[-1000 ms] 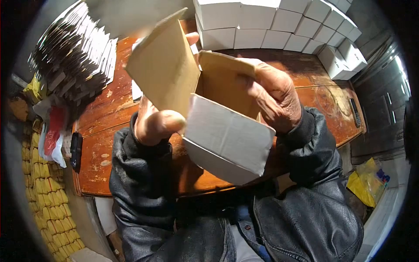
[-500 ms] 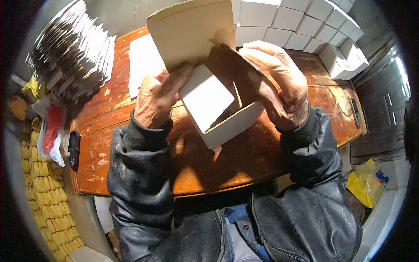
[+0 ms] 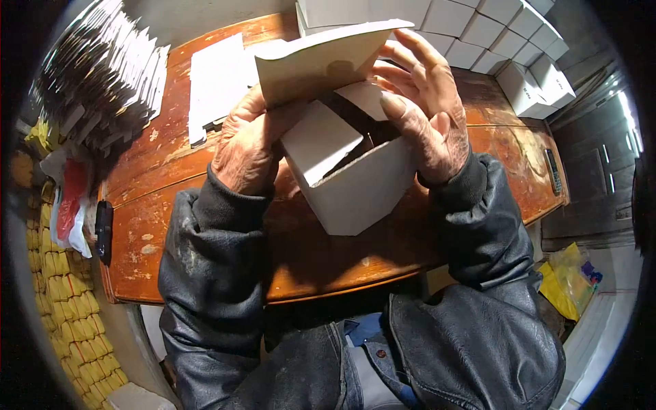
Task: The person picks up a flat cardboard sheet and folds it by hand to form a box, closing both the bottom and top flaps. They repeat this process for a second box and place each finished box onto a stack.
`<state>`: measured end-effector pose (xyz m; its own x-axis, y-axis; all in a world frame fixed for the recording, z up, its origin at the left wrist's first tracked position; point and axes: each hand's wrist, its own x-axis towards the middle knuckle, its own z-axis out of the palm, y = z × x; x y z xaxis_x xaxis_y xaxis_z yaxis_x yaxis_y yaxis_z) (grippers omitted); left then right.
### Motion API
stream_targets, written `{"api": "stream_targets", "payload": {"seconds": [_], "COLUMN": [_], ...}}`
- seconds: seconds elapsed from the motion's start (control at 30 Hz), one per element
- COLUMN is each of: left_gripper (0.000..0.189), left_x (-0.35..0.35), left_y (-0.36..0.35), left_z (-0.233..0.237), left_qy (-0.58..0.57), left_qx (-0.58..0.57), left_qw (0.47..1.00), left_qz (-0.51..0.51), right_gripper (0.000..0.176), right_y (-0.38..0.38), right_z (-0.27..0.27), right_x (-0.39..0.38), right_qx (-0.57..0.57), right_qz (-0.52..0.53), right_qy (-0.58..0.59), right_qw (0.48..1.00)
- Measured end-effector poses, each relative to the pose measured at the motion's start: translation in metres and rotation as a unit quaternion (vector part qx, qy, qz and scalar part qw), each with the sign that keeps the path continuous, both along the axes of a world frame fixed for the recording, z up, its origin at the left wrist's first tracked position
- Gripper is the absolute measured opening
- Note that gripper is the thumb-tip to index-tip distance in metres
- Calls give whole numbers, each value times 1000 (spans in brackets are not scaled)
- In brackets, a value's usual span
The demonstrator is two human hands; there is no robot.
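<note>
Carton folding in hand: left hand (image 3: pixel 242 147) grips the left side of the white cardboard box (image 3: pixel 365 184), right hand (image 3: pixel 437 123) loosely open, thumb at the right flap (image 3: pixel 364 100); lid (image 3: pixel 318 72) up, and closing it would call for both side flaps tucked flat. Box sits tilted over the scuffed wooden worktop (image 3: pixel 147 239); beyond, white cardboard sheets (image 3: pixel 222 82), flattened-carton stack (image 3: pixel 113 65) left, white boxes (image 3: pixel 465 34) stacked at back.
</note>
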<state>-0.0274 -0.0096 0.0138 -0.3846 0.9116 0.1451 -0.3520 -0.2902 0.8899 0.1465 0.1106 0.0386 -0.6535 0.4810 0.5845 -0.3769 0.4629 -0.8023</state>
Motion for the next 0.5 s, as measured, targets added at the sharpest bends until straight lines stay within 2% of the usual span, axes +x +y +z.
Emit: {"api": "stream_targets", "payload": {"seconds": [0.03, 0.13, 0.23, 0.33, 0.37, 0.43, 0.5], "left_gripper": [27, 28, 44, 54, 54, 55, 45], "left_x": [-2, -10, -3, 7, 10, 18, 22], "left_y": [0, 0, 2, 7, 7, 5, 9], "left_z": [-3, -12, -14, -23, -22, -20, -23], "left_qy": [-1, 126, 130, 141, 116, 63, 109], "left_qx": [7, 22, 79, 157, 147, 129, 121], "left_qw": [1000, 992, 988, 972, 978, 986, 981], "left_qz": [0, 7, 29, 100, 95, 87, 102], "right_gripper": [75, 72, 66, 63, 63, 54, 46], "right_y": [3, 12, 10, 9, 10, 11, 14], "right_z": [-2, -14, -14, -11, -11, -13, -19], "right_x": [-1, -3, 0, 2, 2, 2, 0], "right_qx": [11, 41, 16, -28, -45, -2, 41], "right_qz": [-11, -46, -40, -60, -71, -86, -97], "right_qy": [2, 6, -1, -45, -67, -79, -93], "right_qw": [1000, 998, 999, 997, 994, 993, 990]}}
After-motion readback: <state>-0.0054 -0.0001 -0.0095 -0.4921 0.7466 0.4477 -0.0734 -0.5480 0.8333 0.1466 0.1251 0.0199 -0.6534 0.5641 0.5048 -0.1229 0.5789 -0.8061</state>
